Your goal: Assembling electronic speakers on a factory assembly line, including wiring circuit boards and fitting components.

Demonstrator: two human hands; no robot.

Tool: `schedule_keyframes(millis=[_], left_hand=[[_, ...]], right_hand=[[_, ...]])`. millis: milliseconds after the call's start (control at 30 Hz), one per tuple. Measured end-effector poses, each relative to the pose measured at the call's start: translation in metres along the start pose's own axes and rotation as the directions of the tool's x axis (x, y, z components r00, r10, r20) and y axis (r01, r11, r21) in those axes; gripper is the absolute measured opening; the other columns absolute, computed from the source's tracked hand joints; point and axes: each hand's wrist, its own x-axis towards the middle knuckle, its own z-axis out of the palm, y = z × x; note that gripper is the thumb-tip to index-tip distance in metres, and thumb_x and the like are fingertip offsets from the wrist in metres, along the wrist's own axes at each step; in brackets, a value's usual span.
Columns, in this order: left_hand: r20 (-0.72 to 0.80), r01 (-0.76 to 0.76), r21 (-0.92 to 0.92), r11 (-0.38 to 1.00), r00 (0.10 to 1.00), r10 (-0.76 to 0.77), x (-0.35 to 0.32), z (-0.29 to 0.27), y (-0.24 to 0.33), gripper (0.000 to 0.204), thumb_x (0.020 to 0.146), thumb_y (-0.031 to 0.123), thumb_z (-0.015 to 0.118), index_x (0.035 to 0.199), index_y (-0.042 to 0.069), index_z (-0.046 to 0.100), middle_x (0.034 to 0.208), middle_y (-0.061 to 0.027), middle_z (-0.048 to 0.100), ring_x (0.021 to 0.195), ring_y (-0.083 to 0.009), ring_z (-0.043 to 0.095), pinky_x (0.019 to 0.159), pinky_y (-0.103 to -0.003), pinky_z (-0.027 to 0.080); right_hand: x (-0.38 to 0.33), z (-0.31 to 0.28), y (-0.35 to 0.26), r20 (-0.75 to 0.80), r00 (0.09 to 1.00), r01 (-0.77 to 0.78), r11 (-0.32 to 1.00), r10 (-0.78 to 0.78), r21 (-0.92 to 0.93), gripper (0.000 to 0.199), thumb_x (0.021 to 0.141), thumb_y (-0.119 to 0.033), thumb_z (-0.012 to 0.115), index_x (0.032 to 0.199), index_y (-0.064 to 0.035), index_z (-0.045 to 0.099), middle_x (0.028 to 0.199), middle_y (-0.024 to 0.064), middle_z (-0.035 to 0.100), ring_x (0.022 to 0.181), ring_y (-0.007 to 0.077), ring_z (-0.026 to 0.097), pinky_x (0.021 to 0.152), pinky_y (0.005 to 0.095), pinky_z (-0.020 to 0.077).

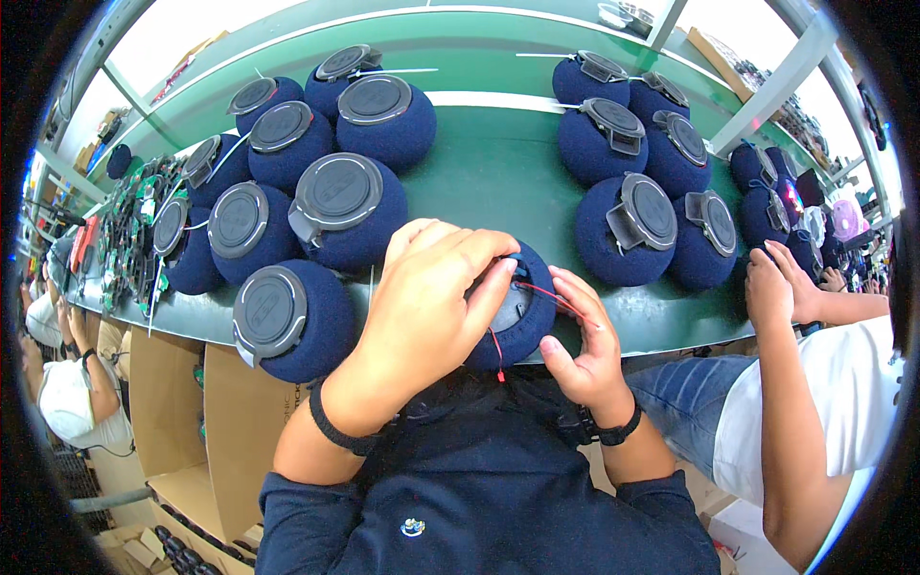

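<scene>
At the table's near edge, a round navy fabric-covered speaker (537, 324) sits between my hands with its grey inner face upward. Thin red wires come out of it, and one ends in a small red connector (500, 377) hanging over its near side. My left hand (431, 287) reaches over the speaker, thumb and forefinger pinched at its far rim on something dark blue that is mostly hidden. My right hand (586, 345) curves round the speaker's right side, its thumb on the near rim. Just left stands another navy speaker (331, 321) with a dark round cap.
Several capped navy speakers (402, 134) stand on the green table (489, 172) at left, and more (623, 230) at right. Circuit boards (129, 225) are heaped far left. A cardboard box (168, 402) is below. A co-worker's hands (776, 283) are at right.
</scene>
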Motion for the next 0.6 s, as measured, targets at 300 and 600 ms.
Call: schedule_keyframes(millis=[300, 600], left_hand=[[0.080, -0.018, -0.076, 0.997, 0.996, 0.024, -0.002, -0.002, -0.001, 0.013, 0.088, 0.009, 0.072, 0.100, 0.005, 0.069, 0.091, -0.0104, 0.069, 0.089, -0.0314, 0.064, 0.088, -0.041, 0.047], [0.008, 0.107, -0.262, 0.959, 0.994, -0.108, -0.015, 0.014, -0.005, 0.014, 0.091, 0.009, 0.072, 0.104, 0.005, 0.071, 0.096, -0.0115, 0.071, 0.094, -0.0306, 0.067, 0.090, -0.040, 0.050]], right_hand=[[0.014, -0.004, -0.004, 0.015, 0.995, -0.100, 0.978, 0.099, 0.185, 0.060, 0.086, -0.016, 0.076, 0.141, -0.0003, 0.057, 0.152, 0.0219, 0.051, 0.140, 0.0344, 0.050, 0.113, 0.0439, 0.0425], [0.046, -0.015, -0.013, 0.215, 0.963, 0.204, 0.961, -0.163, -0.185, 0.068, 0.074, -0.027, 0.086, 0.133, -0.0014, 0.062, 0.147, 0.0222, 0.055, 0.130, 0.0397, 0.057, 0.109, 0.0469, 0.0449]])
